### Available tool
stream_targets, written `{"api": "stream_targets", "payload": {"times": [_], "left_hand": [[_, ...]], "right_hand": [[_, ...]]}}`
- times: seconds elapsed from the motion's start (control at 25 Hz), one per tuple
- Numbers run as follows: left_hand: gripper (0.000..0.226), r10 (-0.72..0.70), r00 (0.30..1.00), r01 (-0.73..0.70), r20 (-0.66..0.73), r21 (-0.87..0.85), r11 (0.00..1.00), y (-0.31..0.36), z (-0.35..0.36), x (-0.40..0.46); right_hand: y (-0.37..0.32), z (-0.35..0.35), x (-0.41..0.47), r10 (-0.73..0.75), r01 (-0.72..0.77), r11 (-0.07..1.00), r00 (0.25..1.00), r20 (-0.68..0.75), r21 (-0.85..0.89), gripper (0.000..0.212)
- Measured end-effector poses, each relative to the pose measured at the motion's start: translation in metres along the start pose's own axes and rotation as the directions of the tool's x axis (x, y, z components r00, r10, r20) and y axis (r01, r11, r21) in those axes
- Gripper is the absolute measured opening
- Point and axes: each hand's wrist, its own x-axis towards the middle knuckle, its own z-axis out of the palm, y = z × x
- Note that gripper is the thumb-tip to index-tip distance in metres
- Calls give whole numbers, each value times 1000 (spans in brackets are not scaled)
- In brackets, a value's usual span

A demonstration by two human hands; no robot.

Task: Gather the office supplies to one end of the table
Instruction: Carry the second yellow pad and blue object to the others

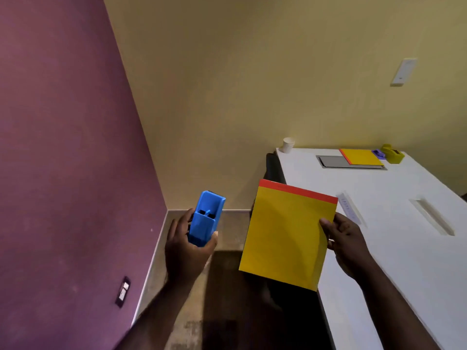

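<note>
White tabletop (394,198) stretches beyond the right hand (346,245), which pinches a flat yellow pad (285,236) by its edge; the left hand (187,248) grips a boxy blue plastic stapler (204,219) beside it.

Paper cup (288,144) at white table (394,198) corner.

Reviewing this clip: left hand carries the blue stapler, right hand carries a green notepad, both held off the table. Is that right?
Not quite. The notepad in the right hand is yellow with a red top edge, not green, as the head view shows. The left hand does carry the blue stapler, both off the table.
</note>
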Motion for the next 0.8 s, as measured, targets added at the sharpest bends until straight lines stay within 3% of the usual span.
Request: {"api": "stream_targets", "payload": {"times": [0.36,0.8], "left_hand": [[75,98,995,-97,-3,67,993,-101,-20,130],[71,81,996,-83,32,45,996,-140,81,272]], "right_hand": [[-24,126,104,-50,52,998,998,-42,42,22],[-34,164,286,-95,94,995,994,46,26,27]]}}
